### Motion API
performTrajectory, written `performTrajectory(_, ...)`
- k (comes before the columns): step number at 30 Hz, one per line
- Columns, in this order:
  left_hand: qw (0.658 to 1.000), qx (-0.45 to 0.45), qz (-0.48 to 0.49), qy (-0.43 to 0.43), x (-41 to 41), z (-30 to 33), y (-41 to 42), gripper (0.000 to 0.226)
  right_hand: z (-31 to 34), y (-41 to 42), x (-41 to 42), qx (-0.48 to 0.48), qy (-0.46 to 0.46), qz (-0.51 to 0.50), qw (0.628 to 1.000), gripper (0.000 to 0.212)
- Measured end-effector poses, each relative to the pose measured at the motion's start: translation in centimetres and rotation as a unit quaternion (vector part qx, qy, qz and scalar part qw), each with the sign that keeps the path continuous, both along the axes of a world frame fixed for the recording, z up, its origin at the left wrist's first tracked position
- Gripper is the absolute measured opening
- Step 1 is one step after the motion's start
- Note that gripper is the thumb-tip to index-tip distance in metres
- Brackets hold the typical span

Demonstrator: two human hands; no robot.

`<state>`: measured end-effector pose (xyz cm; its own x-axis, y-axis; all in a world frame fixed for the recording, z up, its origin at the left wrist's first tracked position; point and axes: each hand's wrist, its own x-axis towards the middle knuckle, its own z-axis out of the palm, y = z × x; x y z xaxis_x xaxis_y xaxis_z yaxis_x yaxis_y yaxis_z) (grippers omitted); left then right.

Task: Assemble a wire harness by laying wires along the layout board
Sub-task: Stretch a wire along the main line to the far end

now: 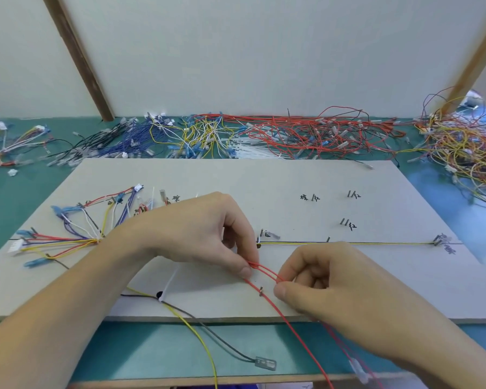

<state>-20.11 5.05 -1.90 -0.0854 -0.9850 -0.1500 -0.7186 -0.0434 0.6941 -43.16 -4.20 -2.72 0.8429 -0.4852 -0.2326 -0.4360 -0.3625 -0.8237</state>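
Two red wires lie near the front edge of the grey board, and both hands hold them. The left hand pinches the wires between thumb and fingers, and the right hand pinches the same pair just beside it, with its fingers curled in. Between the two hands the wires form a narrow loop. A small metal pin stands on the board just below this loop, and one red wire passes beside it and then runs down over the front edge of the board.

Behind the hands, a yellow wire is stretched along a line on the board to a pin at the right. At the left side of the board, a fan of coloured wires spreads from one point to blue and white ends. A white cable tie lies near the left wrist, above a yellow and a dark wire that hang over the front edge; the dark one ends in a clear connector.

The board rests on the green counter. Along the back of the counter are loose heaps of wires: blue, red and mixed yellow and orange.
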Motion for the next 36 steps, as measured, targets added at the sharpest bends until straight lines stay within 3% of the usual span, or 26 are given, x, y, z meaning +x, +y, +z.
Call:
performTrajectory(5, 0.999, 0.024, -0.003, 0.031, 0.0, 0.0, 0.0, 0.010, 0.5, -0.3, -0.7, 0.047, 0.008, -0.005, 0.999, 0.007)
performTrajectory(13, 0.999, 0.035, -0.015, 0.019, -0.1, 0.0, 0.1, 0.009, 0.4, 0.7, -1.0, 0.043, 0.000, 0.002, 0.999, 0.004)
performTrajectory(22, 0.999, 0.040, -0.016, 0.004, -0.5, 0.0, 0.1, 0.006, 0.0, 1.4, -0.8, -0.062, 0.012, -0.011, 0.998, 0.011)
performTrajectory(29, 0.999, 0.030, -0.015, -0.017, -0.9, 0.0, 0.2, 0.005, -0.7, 2.1, -0.7, -0.209, 0.037, -0.023, 0.977, 0.023)
performTrajectory(36, 0.999, 0.033, -0.013, -0.027, -1.0, -0.1, 0.2, 0.004, 0.4, 1.5, -1.7, -0.169, 0.059, 0.037, 0.983, 0.022)
